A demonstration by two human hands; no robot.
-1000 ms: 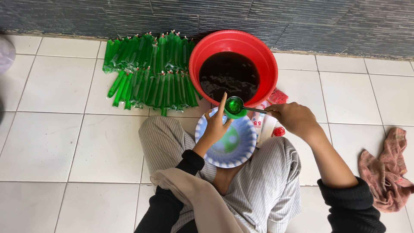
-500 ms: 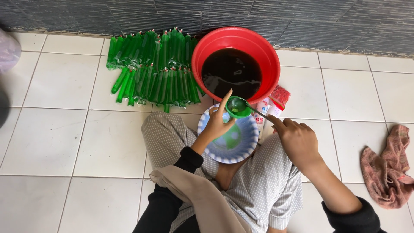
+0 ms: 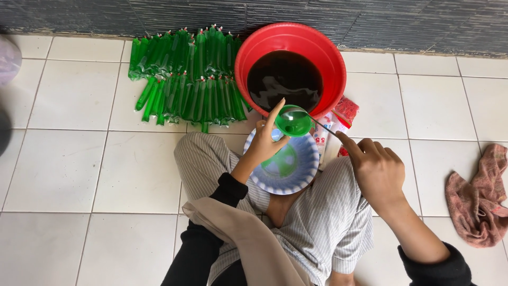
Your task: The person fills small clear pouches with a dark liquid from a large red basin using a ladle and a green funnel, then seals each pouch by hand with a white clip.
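Head cam: me on the tiled floor, both hands busy over the bowl in my lap.

L hand [image 3: 263,146] pinches the green funnel [image 3: 292,121] at its rim, fingers closed round it, index up, just above the blue-white bowl [image 3: 286,168] w/ green liquid in it. R hand [image 3: 377,172] is curled tight on a spoon [image 3: 312,119]; its tip sits inside the funnel. Just beyond both hands: red basin [image 3: 290,67] of dark liquid. Further left of my L hand, rows of filled green tubes [image 3: 185,82]. Right of my R hand, well apart, a pink rag [image 3: 478,196].
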